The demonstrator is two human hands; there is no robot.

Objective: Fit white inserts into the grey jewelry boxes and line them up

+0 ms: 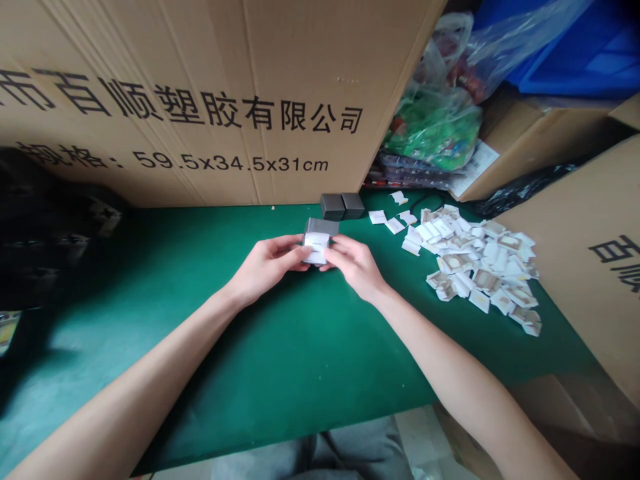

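My left hand (265,267) and my right hand (356,267) meet over the middle of the green table (280,360), a bit nearer its back edge than its front edge. Between them I hold a little grey box (321,228). My fingers are closed on it from both sides, left fingers on its left side and right fingers on its right side. A white pad (316,247) sits in the front of the box, and my thumbs and fingertips press on it (I cannot tell if the pad is all the way in).

Just behind my hands, at the back edge of the table, two dark boxes (343,205) stand side by side, touching each other. On the right side of the table lies a big heap of white pads (480,267), with a few loose ones near the back edge.

A large brown carton (200,100) with black writing stands along the back edge. Another carton (595,267) leans at the right edge. Clear bags (435,127) with green things inside are piled at the back right corner.
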